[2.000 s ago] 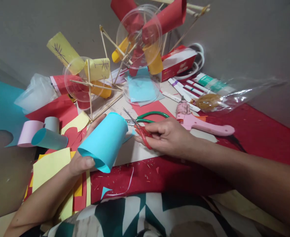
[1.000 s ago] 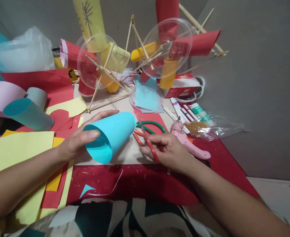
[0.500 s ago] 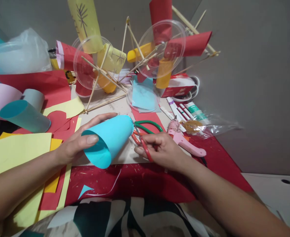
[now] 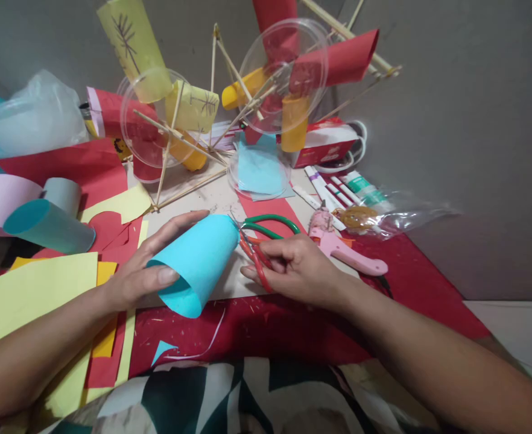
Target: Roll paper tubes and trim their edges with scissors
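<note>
My left hand (image 4: 146, 271) is wrapped round a light blue rolled paper tube (image 4: 196, 260), thumb on its open near end and fingers along its far side. My right hand (image 4: 300, 268) is closed on the red handles of a pair of scissors (image 4: 253, 256), whose blades point toward the tube's far end. A green-handled pair of scissors (image 4: 270, 224) lies just behind, on a red sheet.
Two paper-and-stick windmill models (image 4: 166, 117) (image 4: 284, 72) with clear plastic lids stand at the back. A pink glue gun (image 4: 347, 250), markers (image 4: 324, 187), a plastic bag (image 4: 397, 217), paper rolls (image 4: 44, 223) and loose yellow sheets (image 4: 40, 289) and red sheets surround the work area.
The view has shifted slightly. My right hand with the red scissors has drawn a little closer to the tube's end; my left hand keeps its hold on the tube.
</note>
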Demonstrator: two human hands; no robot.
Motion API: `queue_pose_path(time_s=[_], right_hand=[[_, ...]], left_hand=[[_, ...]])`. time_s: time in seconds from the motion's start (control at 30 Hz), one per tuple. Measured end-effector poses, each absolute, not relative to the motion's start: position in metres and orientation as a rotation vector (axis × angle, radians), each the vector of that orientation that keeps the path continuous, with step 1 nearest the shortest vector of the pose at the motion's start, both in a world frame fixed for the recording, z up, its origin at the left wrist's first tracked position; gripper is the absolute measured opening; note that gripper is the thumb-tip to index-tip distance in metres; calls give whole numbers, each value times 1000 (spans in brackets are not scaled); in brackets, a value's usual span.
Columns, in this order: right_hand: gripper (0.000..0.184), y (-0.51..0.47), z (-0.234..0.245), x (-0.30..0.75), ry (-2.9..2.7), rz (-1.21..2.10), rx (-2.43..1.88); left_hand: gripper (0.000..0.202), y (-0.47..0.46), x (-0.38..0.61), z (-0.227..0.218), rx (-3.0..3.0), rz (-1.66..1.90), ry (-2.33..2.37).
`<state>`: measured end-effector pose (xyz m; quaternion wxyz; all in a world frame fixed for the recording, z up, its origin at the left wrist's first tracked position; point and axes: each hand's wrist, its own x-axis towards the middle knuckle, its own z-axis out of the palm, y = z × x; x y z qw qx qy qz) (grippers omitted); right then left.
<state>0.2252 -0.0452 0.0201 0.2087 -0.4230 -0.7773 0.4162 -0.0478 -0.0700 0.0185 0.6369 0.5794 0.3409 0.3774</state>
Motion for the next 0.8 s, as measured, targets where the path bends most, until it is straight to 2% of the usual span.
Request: queue_pose_path(time_s=[0.2,0.37,0.53,0.8], right_hand=[[44,-43,22,227,-2225,989,-1118],[38,-43,24,227,-2256,926,-1130],[41,-43,21,226,-2231,923,-1148],[42,-45,23,227,-2210,942,-1147]], left_hand=[[99,-69,-52,12,1316,888,842],[93,-72,-54,17,1354,903,876],[79,-74,-47,24,1317,906,805],[77,-75,-49,23,1291,953,826]])
